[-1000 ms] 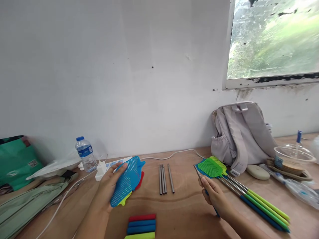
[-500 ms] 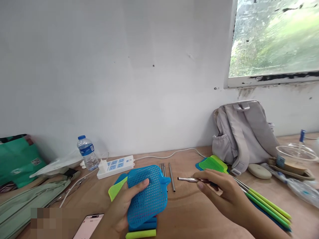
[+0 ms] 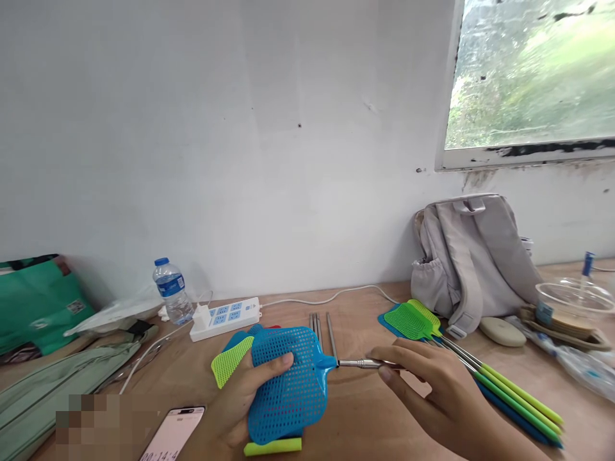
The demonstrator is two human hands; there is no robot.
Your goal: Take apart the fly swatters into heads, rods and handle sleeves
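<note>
My left hand [image 3: 240, 397] grips a blue perforated fly swatter head [image 3: 291, 384], thumb pressed on its mesh, with the neck pointing right. Between the thumb and fingers of my right hand [image 3: 427, 384] is a metal telescopic rod [image 3: 362, 363], held level. Its tip meets, or nearly meets, the neck of the blue head; whether it sits inside I cannot tell. Behind and left of the held head lie more swatter heads, a yellow-green one [image 3: 233, 363] among them. Several loose metal rods [image 3: 331, 336] lie just beyond. A yellow-green handle tube [image 3: 273, 446] shows below the blue head.
Assembled fly swatters with green and blue handles [image 3: 521, 400] lie at right, before a grey backpack [image 3: 473, 256]. A power strip [image 3: 230, 317], water bottle [image 3: 172, 291] and phone [image 3: 177, 429] are at left. A plastic cup [image 3: 569, 307] stands far right.
The rod in my right hand and the neck of the blue swatter head have come together; a gap stood between them before. The blue head has shifted slightly right and down.
</note>
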